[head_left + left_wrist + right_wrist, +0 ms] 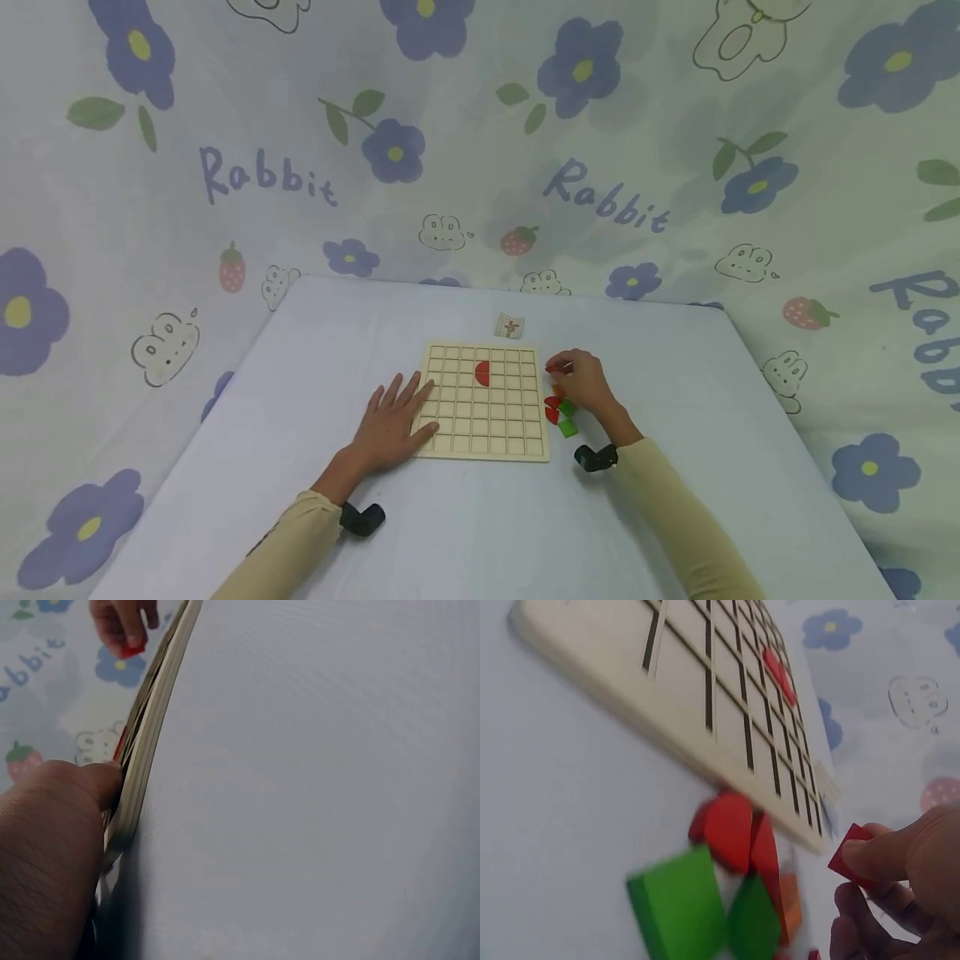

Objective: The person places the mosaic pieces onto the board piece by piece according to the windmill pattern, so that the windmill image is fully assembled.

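The board (517, 410) looks like matt wood, with a smooth rim and ridged grid. Between it and the right edge of the surface (465, 533), the green blocks (681, 904) and red blocks (729, 831) look smooth and painted. Near the far edge, the card (509, 326) looks like paper. The surface itself looks smooth and matt; the backdrop (450, 183) and wrinkled sleeves (678, 517) look like matt cloth.

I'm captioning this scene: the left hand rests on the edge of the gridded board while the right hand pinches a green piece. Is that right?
Not quite: the right hand pinches a red piece, not a green one; the right wrist view shows it. The left hand does rest on the edge of the gridded board.
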`<state>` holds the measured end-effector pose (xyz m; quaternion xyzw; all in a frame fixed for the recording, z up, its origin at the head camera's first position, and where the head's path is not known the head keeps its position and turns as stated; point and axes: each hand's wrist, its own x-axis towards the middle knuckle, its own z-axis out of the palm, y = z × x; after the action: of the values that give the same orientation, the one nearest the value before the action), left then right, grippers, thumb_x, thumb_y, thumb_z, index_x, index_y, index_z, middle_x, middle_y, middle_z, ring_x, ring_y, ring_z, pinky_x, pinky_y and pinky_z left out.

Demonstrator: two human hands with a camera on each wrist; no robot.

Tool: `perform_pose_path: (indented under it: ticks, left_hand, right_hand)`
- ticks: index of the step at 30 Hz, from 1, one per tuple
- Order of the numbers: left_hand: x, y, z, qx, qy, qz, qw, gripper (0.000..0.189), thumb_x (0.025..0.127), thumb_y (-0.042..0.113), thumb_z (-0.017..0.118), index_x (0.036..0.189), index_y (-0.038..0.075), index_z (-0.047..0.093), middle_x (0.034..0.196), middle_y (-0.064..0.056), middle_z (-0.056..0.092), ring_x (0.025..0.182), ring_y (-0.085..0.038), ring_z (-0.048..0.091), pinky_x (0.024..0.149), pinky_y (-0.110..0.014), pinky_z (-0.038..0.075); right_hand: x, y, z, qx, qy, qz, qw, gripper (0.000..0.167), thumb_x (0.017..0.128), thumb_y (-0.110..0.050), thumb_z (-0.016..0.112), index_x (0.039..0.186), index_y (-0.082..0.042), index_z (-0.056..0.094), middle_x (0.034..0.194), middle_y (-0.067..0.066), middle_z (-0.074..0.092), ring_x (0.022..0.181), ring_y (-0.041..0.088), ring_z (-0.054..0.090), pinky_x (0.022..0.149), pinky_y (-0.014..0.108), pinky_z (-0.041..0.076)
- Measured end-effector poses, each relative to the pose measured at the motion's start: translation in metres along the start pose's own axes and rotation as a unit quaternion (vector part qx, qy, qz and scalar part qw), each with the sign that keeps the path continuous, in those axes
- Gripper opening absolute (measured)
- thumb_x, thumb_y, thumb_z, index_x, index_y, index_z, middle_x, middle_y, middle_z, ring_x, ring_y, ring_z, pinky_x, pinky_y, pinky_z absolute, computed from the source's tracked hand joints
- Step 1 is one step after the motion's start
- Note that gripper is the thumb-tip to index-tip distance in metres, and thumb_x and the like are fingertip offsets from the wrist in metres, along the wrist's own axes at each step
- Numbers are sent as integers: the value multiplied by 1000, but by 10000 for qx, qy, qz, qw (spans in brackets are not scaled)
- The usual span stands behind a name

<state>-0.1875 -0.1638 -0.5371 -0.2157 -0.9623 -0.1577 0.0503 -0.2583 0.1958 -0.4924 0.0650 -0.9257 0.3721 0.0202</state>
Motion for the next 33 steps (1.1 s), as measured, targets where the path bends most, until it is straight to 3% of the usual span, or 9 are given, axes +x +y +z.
perform_pose_path:
  ticks: [10, 17, 26, 33]
  left_hand:
    - [0, 1, -2, -66, 10, 9, 10000, 76, 97, 57, 48, 155, 12, 31, 161, -14, 22, 146, -40, 13, 112, -63, 10]
    - [0, 2, -1, -106, 43, 27, 9999, 75, 97, 56, 49, 155, 12, 32, 160, -14, 22, 146, -41, 13, 112, -62, 9]
    - [0, 2, -2, -83, -4, 33, 10000, 75, 97, 56, 49, 155, 13, 31, 161, -13, 21, 146, -40, 13, 112, -62, 10]
    - [0, 3, -4, -20, -46, -37, 10000, 75, 97, 56, 48, 156, 14, 30, 161, -12, 21, 146, -39, 13, 113, -61, 11]
  right_hand:
    - [13, -30, 29, 603, -255, -816, 9945, 17, 90, -3, 70, 107, -1, 74, 103, 6, 72, 91, 21, 69, 79, 37, 56]
    - [22, -41, 43, 797, -568, -992, 9902, 8, 90, -4, 72, 97, -4, 76, 93, 1, 72, 88, 16, 68, 80, 36, 54]
    - [19, -41, 59, 25, -412, -1178, 9922, 9, 89, -5, 73, 96, -8, 76, 92, 0, 73, 85, 15, 68, 76, 33, 54]
    - [16, -42, 63, -271, -187, -1533, 9876, 11, 85, -5, 77, 97, -5, 76, 93, 3, 70, 83, 17, 67, 74, 33, 55]
